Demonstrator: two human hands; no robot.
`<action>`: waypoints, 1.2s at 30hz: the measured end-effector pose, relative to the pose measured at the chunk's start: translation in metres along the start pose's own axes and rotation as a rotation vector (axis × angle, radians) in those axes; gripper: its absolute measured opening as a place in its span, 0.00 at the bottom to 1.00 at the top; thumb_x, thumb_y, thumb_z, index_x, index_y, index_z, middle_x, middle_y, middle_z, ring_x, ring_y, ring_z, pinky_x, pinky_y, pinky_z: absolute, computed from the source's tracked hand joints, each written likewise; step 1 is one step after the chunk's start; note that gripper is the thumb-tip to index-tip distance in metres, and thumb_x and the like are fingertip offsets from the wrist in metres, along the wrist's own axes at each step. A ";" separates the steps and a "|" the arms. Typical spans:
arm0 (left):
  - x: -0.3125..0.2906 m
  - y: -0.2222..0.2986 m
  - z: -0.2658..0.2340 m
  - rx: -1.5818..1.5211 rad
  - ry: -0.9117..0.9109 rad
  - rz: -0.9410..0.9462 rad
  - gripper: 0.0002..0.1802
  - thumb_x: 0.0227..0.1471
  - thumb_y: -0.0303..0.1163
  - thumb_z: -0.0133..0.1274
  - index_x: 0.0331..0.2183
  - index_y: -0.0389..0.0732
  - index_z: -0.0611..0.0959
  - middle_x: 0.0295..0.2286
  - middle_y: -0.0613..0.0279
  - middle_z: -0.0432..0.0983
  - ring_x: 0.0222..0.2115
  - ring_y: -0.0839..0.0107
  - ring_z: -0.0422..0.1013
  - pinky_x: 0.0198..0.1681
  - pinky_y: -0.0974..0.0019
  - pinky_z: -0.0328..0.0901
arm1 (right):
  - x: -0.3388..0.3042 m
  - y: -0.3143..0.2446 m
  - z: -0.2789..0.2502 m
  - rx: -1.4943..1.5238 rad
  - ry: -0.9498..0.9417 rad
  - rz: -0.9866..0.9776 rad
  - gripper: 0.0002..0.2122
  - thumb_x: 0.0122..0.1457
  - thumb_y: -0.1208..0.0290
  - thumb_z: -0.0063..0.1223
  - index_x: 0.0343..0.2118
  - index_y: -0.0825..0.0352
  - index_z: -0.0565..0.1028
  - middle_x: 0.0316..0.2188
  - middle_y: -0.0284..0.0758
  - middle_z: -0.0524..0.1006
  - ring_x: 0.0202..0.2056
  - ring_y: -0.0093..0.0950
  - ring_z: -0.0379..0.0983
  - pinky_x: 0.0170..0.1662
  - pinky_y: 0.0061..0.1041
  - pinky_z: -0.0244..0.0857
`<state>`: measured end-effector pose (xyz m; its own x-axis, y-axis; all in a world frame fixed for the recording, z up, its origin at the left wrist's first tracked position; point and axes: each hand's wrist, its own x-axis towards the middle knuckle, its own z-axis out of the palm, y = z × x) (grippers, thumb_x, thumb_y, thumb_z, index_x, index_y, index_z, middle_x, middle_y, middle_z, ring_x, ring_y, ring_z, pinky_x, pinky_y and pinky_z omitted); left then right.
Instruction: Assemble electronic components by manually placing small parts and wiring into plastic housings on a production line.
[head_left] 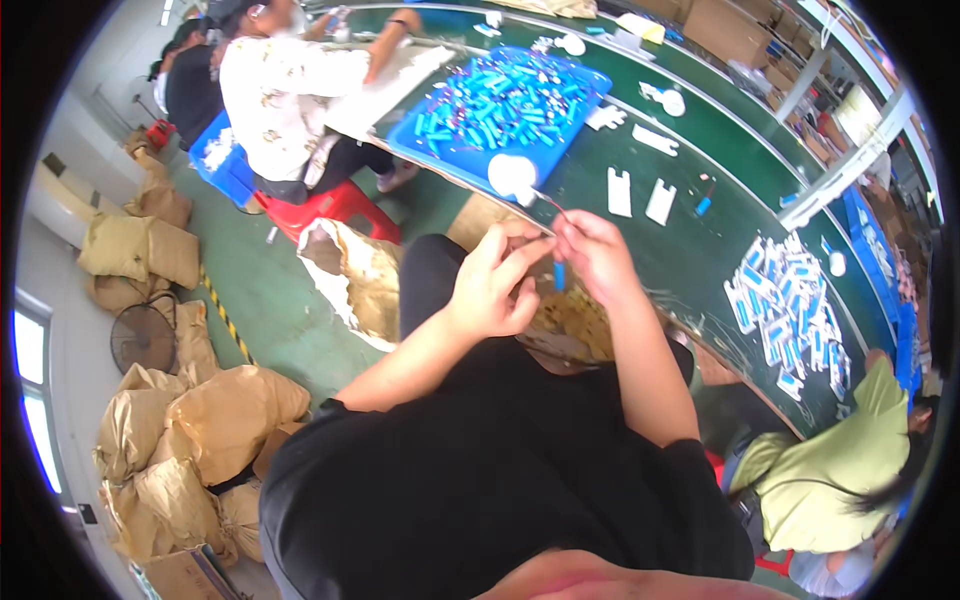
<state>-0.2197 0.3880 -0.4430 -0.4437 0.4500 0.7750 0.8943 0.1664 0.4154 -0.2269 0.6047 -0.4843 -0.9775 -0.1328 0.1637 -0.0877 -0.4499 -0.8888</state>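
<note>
My left hand [497,278] and my right hand [597,258] meet over the near edge of the green bench, fingertips pinched close together. A thin dark wire [549,203] rises from my right fingertips. Just below them shows a small blue cylinder [559,276]; whether it hangs from that wire I cannot tell. What my left fingers pinch is too small to make out. Beyond my hands lies a white round piece [512,174], at the corner of a blue tray [592,82] heaped with blue cylinders. Flat white plastic pieces [620,192] lie to the right.
A pile of white pieces with blue cylinders [785,310] covers the bench's right side. One co-worker in a patterned shirt [275,100] sits at far left, another in a green shirt [830,465] at right. Brown sacks [235,420] and a red stool [350,212] stand left.
</note>
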 end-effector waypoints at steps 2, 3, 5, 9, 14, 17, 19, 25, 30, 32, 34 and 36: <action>0.005 -0.010 0.003 0.133 0.102 -0.028 0.36 0.44 0.20 0.58 0.58 0.30 0.75 0.52 0.37 0.70 0.51 0.42 0.72 0.54 0.51 0.71 | -0.019 -0.024 0.012 -0.148 -0.048 -0.068 0.08 0.71 0.71 0.51 0.41 0.72 0.77 0.27 0.29 0.74 0.29 0.19 0.68 0.36 0.21 0.62; 0.014 -0.006 0.004 0.150 0.092 -0.039 0.42 0.47 0.25 0.62 0.63 0.28 0.68 0.57 0.35 0.68 0.57 0.38 0.67 0.62 0.47 0.63 | -0.030 -0.036 0.017 -0.235 -0.043 -0.076 0.09 0.71 0.71 0.51 0.39 0.72 0.77 0.25 0.28 0.72 0.29 0.19 0.66 0.35 0.21 0.61; 0.026 -0.003 -0.001 0.140 -0.088 0.063 0.45 0.49 0.32 0.66 0.65 0.30 0.66 0.60 0.39 0.67 0.61 0.42 0.65 0.66 0.44 0.56 | -0.051 -0.060 0.039 -0.343 -0.032 -0.051 0.08 0.69 0.72 0.50 0.36 0.72 0.77 0.23 0.26 0.71 0.26 0.17 0.63 0.33 0.19 0.57; 0.006 0.010 0.022 -0.537 -0.537 -0.260 0.09 0.65 0.31 0.55 0.41 0.35 0.81 0.34 0.50 0.79 0.36 0.55 0.76 0.44 0.54 0.69 | -0.092 -0.053 0.037 -0.059 0.014 0.011 0.09 0.68 0.72 0.50 0.33 0.72 0.77 0.24 0.27 0.73 0.24 0.14 0.61 0.30 0.17 0.56; -0.045 0.039 0.060 -0.949 -0.615 -0.507 0.13 0.72 0.34 0.48 0.42 0.37 0.84 0.32 0.61 0.84 0.35 0.76 0.78 0.39 0.65 0.72 | -0.168 -0.047 0.016 -0.253 0.134 0.083 0.16 0.70 0.63 0.52 0.27 0.68 0.76 0.19 0.26 0.70 0.19 0.13 0.59 0.23 0.19 0.50; -0.061 0.053 0.087 -0.985 -0.502 -0.460 0.09 0.70 0.31 0.50 0.39 0.36 0.81 0.32 0.59 0.83 0.36 0.68 0.80 0.42 0.63 0.72 | -0.202 -0.054 0.031 -0.503 0.234 0.198 0.15 0.69 0.63 0.55 0.26 0.68 0.77 0.19 0.26 0.72 0.20 0.13 0.62 0.23 0.17 0.52; -0.055 0.058 0.091 -0.966 -0.494 -0.410 0.08 0.69 0.31 0.51 0.38 0.36 0.80 0.29 0.57 0.81 0.34 0.64 0.79 0.39 0.60 0.71 | -0.219 -0.051 0.031 -0.685 0.241 0.273 0.14 0.69 0.64 0.54 0.29 0.69 0.78 0.18 0.27 0.72 0.19 0.14 0.62 0.23 0.17 0.52; -0.059 0.070 0.097 -0.576 -0.608 -0.163 0.07 0.66 0.30 0.49 0.38 0.36 0.76 0.34 0.48 0.78 0.36 0.44 0.76 0.39 0.47 0.69 | -0.241 -0.018 0.036 -0.118 0.303 0.054 0.25 0.70 0.49 0.43 0.37 0.74 0.76 0.23 0.34 0.74 0.22 0.21 0.69 0.23 0.18 0.54; -0.061 0.074 0.084 -0.660 -0.632 -0.200 0.08 0.65 0.32 0.50 0.38 0.37 0.76 0.33 0.46 0.77 0.36 0.44 0.76 0.39 0.47 0.70 | -0.251 -0.008 0.030 -0.326 0.425 0.249 0.15 0.76 0.64 0.45 0.33 0.65 0.76 0.22 0.23 0.70 0.22 0.13 0.60 0.25 0.16 0.49; -0.068 0.067 0.088 -0.634 -0.584 -0.160 0.09 0.65 0.34 0.52 0.38 0.38 0.77 0.30 0.47 0.78 0.34 0.43 0.77 0.37 0.46 0.71 | -0.248 -0.010 0.034 -0.427 0.368 0.247 0.15 0.76 0.63 0.46 0.32 0.64 0.75 0.21 0.22 0.68 0.22 0.12 0.59 0.26 0.16 0.48; -0.075 0.062 0.092 -0.582 -0.499 -0.141 0.11 0.64 0.37 0.54 0.36 0.39 0.78 0.28 0.48 0.78 0.31 0.43 0.77 0.34 0.46 0.71 | -0.240 -0.016 0.041 -0.607 0.367 0.220 0.17 0.75 0.63 0.46 0.28 0.65 0.74 0.20 0.23 0.67 0.22 0.14 0.59 0.25 0.18 0.51; -0.070 0.058 0.085 -0.616 -0.458 -0.202 0.09 0.61 0.35 0.57 0.32 0.40 0.81 0.26 0.50 0.79 0.28 0.46 0.78 0.30 0.50 0.72 | -0.231 -0.024 0.047 -0.785 0.381 0.274 0.17 0.74 0.66 0.48 0.27 0.68 0.77 0.20 0.26 0.71 0.23 0.17 0.65 0.26 0.21 0.58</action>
<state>-0.1313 0.4408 -0.5136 -0.4069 0.8011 0.4390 0.5463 -0.1718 0.8198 0.0101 0.6046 -0.4807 -0.9683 0.2162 -0.1247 0.1879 0.3026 -0.9344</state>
